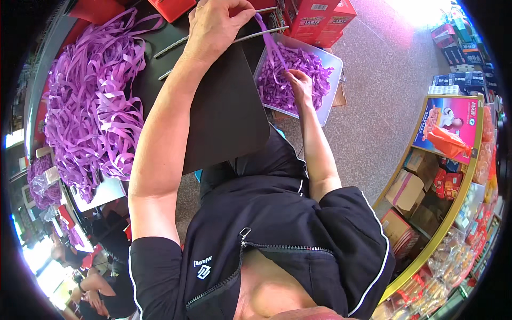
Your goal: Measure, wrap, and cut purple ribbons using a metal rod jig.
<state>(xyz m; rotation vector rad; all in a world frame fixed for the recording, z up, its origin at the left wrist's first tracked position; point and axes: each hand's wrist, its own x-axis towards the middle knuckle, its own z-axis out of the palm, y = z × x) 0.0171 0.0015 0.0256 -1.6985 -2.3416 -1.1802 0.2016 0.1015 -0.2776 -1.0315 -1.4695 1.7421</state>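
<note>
A purple ribbon (271, 45) stretches between my hands over the edge of the black table. My left hand (216, 24) is closed, pinching the ribbon's upper end beside two thin metal rods (260, 35). Lower and to the right, my right hand (300, 85) is closed on the ribbon's other end, above a clear plastic bin (335, 88). Short purple ribbon pieces (312, 61) fill that bin. On the left of the black table (226, 112) lies a big heap of long purple ribbons (96, 101). The left forearm crosses over the table.
Red boxes (314, 24) stand just behind the bin. A glass display case (426, 240) with packaged goods curves along the right. More boxes (458, 53) are stacked at the far right. At the lower left another person's arms (96, 290) show, near more purple ribbon (45, 184).
</note>
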